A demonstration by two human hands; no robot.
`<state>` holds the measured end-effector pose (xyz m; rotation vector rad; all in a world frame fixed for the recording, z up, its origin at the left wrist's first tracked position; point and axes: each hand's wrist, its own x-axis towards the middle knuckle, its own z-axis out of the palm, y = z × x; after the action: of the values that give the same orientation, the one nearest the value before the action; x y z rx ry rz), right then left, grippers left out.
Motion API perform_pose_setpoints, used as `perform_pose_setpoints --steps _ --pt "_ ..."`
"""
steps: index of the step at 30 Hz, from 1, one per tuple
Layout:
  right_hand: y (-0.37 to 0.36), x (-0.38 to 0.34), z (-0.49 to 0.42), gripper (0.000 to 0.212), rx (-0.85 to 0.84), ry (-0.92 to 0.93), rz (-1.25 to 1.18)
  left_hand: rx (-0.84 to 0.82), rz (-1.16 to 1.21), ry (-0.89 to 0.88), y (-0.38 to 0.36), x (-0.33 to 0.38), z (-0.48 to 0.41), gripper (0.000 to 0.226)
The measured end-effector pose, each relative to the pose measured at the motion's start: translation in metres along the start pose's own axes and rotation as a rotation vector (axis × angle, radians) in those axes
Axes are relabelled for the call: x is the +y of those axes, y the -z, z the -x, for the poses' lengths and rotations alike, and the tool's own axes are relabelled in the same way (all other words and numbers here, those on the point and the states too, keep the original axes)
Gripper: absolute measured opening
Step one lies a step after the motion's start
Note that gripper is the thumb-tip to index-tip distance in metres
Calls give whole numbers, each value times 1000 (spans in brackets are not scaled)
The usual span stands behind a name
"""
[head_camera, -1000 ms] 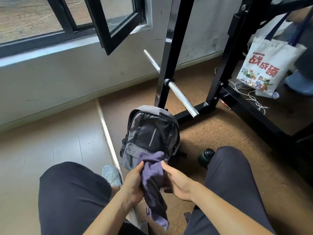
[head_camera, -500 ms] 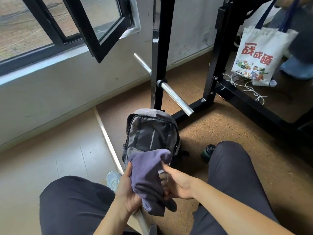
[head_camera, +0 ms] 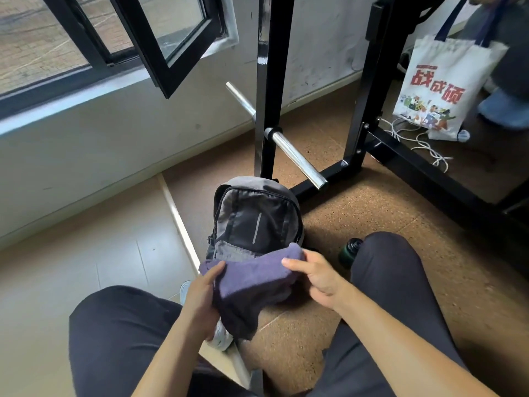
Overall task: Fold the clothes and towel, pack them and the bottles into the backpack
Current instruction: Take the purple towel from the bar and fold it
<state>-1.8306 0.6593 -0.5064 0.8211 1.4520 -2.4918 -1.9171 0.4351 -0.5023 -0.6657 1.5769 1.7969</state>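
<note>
Both hands hold a purple towel (head_camera: 252, 279) stretched between them: the left hand (head_camera: 201, 299) grips its left edge with thumb on top and fingers closed beneath, the right hand (head_camera: 317, 277) pinches its right end with curled fingers. A grey backpack (head_camera: 257, 219) stands upright just beyond the fingertips, its lower front hidden by the towel. A dark green bottle (head_camera: 349, 250) lies on the floor beside the right hand, against the knee.
</note>
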Motion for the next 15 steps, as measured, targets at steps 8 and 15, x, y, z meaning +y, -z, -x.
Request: perform_pose_setpoints --steps 8,15 --pt "18 -25 11 49 -50 44 -260 -93 -223 -323 15 39 -9 17" --pt "16 -41 7 42 86 194 -249 103 -743 -720 21 71 -13 19"
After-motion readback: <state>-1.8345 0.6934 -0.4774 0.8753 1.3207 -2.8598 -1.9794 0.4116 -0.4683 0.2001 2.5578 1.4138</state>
